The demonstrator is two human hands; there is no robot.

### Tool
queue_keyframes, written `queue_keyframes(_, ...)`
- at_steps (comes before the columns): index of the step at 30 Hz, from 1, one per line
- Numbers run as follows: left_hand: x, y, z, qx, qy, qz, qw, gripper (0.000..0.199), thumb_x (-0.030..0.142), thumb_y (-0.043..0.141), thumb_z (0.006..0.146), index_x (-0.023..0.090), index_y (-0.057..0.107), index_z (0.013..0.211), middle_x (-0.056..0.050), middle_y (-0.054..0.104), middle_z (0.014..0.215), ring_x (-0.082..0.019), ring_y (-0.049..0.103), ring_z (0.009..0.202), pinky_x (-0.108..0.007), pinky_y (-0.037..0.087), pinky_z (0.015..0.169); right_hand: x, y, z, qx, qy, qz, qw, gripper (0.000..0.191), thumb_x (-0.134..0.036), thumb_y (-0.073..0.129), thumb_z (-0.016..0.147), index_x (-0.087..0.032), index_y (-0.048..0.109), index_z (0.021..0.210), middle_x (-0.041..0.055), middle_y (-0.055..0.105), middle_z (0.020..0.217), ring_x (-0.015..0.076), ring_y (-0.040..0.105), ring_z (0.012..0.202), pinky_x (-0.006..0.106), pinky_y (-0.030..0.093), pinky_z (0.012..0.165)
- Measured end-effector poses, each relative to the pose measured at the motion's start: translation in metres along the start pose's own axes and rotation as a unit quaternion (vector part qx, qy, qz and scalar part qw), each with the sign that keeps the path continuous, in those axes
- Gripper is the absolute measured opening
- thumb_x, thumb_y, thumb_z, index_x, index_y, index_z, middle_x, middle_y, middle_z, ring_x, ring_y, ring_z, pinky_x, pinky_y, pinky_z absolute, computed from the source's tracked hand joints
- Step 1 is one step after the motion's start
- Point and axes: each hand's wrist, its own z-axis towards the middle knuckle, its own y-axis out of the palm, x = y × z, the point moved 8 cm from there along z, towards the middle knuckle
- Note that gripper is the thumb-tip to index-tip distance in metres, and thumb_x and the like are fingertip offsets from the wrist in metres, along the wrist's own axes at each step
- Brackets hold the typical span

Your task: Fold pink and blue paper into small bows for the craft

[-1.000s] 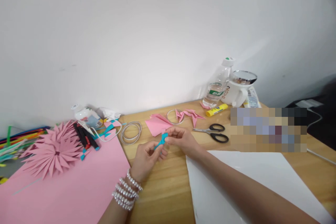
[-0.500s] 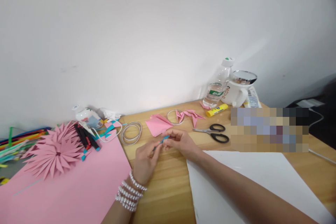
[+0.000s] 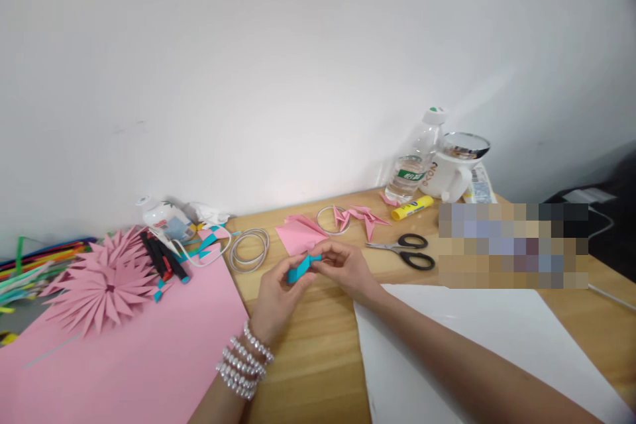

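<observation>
Over the wooden table [image 3: 308, 358], a small folded piece of blue paper [image 3: 299, 269] is held between both hands. My left hand [image 3: 279, 291], with pearl bracelets [image 3: 243, 368] on its wrist, pinches the paper's left end. On the other end, the fingertips of my right hand [image 3: 345, 271] are closed. Just beyond the fingers lies a folded pink paper [image 3: 301, 234]. Scissors [image 3: 405, 251] with black handles rest to the right of my right hand. Pink folded paper pieces [image 3: 368, 220] and a thin ring [image 3: 332, 220] are behind it.
On the left, a pink sheet [image 3: 199, 344] carries pink spiky paper flowers [image 3: 106, 285] and dark markers [image 3: 159, 258]. A coiled cord [image 3: 249, 250] lies beside it. A white board [image 3: 472, 351] lies at right. Behind stand a water bottle [image 3: 410, 172], a glue stick [image 3: 412, 208] and a white mug [image 3: 447, 177].
The blue paper has turned in my fingers, so its broad face now shows where only a thin edge did. Both hands have stayed in nearly the same place.
</observation>
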Motion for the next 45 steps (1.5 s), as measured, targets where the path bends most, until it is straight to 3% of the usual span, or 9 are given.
queue_keyframes(5,-0.002,-0.005,0.002,0.022,-0.03,-0.006,0.999,0.021,0.032,0.055,0.074,0.012,0.061,0.067,-0.004,0.063,0.063,-0.013,0.056,0.059,-0.023,0.045,0.056,-0.002,0.007,-0.001,-0.026,-0.006,0.003,1.0,0.022,-0.028,0.07,0.062,-0.017,0.06,0.079,-0.0006,0.063,0.068,0.0141,0.062,0.063,0.028,0.05,0.063)
queue_keyframes(14,-0.011,0.01,-0.003,-0.028,-0.128,-0.1,0.986,0.02,0.032,0.061,0.066,0.013,0.056,0.063,-0.002,0.061,0.052,-0.01,0.053,0.043,-0.02,0.042,0.042,0.001,0.006,-0.004,-0.018,0.01,-0.067,0.998,0.025,-0.032,0.067,0.065,-0.016,0.054,0.08,-0.0015,0.058,0.067,0.0098,0.056,0.056,0.022,0.045,0.052)
queue_keyframes(18,-0.015,0.016,-0.005,-0.057,-0.157,-0.163,0.972,0.024,0.035,0.061,0.067,0.012,0.053,0.064,-0.005,0.065,0.057,-0.012,0.058,0.046,-0.022,0.044,0.043,0.0,0.003,-0.006,0.004,-0.003,-0.1,0.995,0.023,-0.029,0.068,0.064,-0.017,0.05,0.069,-0.0034,0.053,0.059,0.0091,0.052,0.052,0.022,0.042,0.051)
queue_keyframes(23,-0.01,0.006,-0.001,-0.015,-0.138,-0.169,0.976,0.023,0.034,0.062,0.066,0.013,0.051,0.061,-0.002,0.062,0.052,-0.01,0.055,0.04,-0.022,0.044,0.041,0.005,0.004,-0.003,-0.001,0.016,-0.064,0.998,0.027,-0.033,0.065,0.066,-0.017,0.054,0.085,-0.0003,0.059,0.068,0.0113,0.056,0.057,0.026,0.048,0.056)
queue_keyframes(29,-0.011,-0.001,0.001,0.012,-0.14,-0.15,0.979,0.018,0.028,0.06,0.066,0.013,0.051,0.06,0.0,0.061,0.049,-0.01,0.055,0.04,-0.021,0.045,0.041,0.004,0.008,-0.001,-0.015,0.029,-0.095,0.995,0.015,-0.03,0.059,0.071,-0.015,0.055,0.069,-0.0001,0.057,0.063,0.0107,0.056,0.054,0.026,0.048,0.055)
queue_keyframes(35,-0.006,0.002,-0.001,0.012,-0.124,-0.146,0.981,0.02,0.027,0.062,0.065,0.014,0.05,0.057,0.0,0.061,0.046,-0.01,0.054,0.038,-0.021,0.044,0.04,-0.015,0.007,-0.013,0.031,-0.113,-0.267,0.956,0.008,-0.018,0.054,0.07,-0.019,0.051,0.063,0.0027,0.059,0.067,0.0127,0.054,0.058,0.024,0.044,0.053)
queue_keyframes(38,-0.007,0.001,-0.001,0.019,-0.124,-0.144,0.982,0.021,0.028,0.063,0.065,0.014,0.049,0.056,0.0,0.06,0.044,-0.01,0.054,0.037,-0.02,0.044,0.039,-0.023,0.013,-0.016,0.008,-0.162,-0.294,0.942,0.007,-0.019,0.054,0.071,-0.02,0.053,0.065,0.0038,0.06,0.072,0.0134,0.054,0.064,0.025,0.044,0.056)
queue_keyframes(42,-0.007,-0.004,0.0,0.026,-0.114,-0.136,0.984,0.022,0.029,0.062,0.067,0.015,0.049,0.057,0.001,0.061,0.045,-0.01,0.054,0.037,-0.02,0.045,0.04,-0.011,0.013,-0.008,-0.025,-0.066,-0.174,0.982,0.01,-0.027,0.058,0.073,-0.018,0.056,0.07,0.0033,0.06,0.068,0.0129,0.055,0.06,0.025,0.045,0.054)
queue_keyframes(45,-0.006,-0.005,0.0,0.026,-0.108,-0.128,0.986,0.024,0.031,0.063,0.067,0.015,0.049,0.056,0.001,0.06,0.044,-0.01,0.054,0.036,-0.021,0.045,0.039,-0.001,0.011,-0.006,-0.027,-0.017,-0.113,0.993,0.015,-0.03,0.061,0.07,-0.017,0.054,0.069,0.0013,0.058,0.062,0.0116,0.054,0.055,0.023,0.044,0.051)
